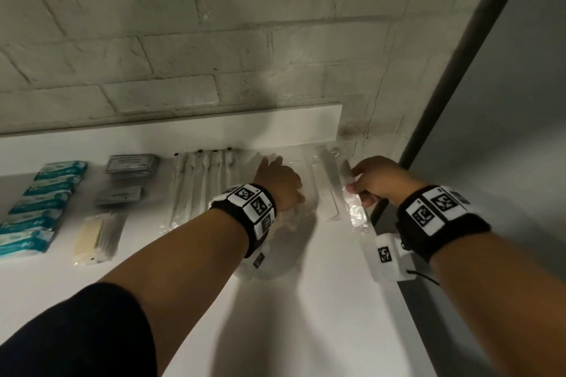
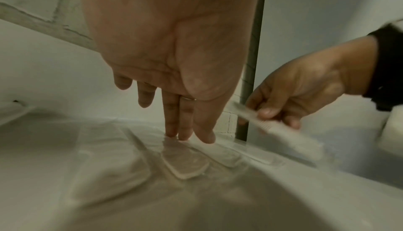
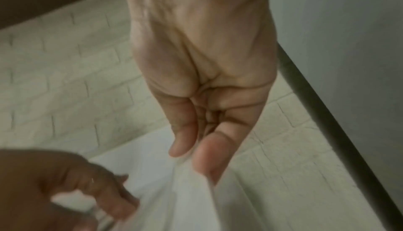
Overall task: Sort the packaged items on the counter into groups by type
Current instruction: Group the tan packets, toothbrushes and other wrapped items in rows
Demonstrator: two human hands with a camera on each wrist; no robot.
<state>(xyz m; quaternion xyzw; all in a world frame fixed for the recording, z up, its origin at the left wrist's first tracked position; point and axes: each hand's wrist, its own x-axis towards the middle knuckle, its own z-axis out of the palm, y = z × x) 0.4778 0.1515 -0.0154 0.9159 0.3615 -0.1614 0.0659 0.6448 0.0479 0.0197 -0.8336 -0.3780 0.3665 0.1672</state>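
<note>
1. The right hand (image 1: 378,182), at the right of the head view, pinches a wrapped white comb (image 2: 281,131) between thumb and fingers and holds it above the table's right edge; the left wrist view shows it lifted off the surface.
2. The left hand (image 1: 280,182), near the frame's centre, has straight fingers (image 2: 174,122) pressing their tips down on a pile of clear plastic packets (image 2: 185,165); it grips nothing.
3. Between the hands another packaged comb (image 1: 326,184) lies flat on the white table (image 1: 306,315), beside the clear packets.
4. Leftward stand finished-looking groups: wrapped toothbrushes (image 1: 202,184), grey sachets (image 1: 131,164), a cream packet (image 1: 92,237), and teal packs (image 1: 39,205) at the far left.
5. Handling, as a judgement: the comb is light and stiff inside a thin, slippery sleeve, so a pinch across the comb's spine near mid-length should hold better than the loose film end, which would let it swing or slip.
6. The clear packets look soft, slick and prone to sliding over each other; flat fingertip pressure suits steadying them.
</note>
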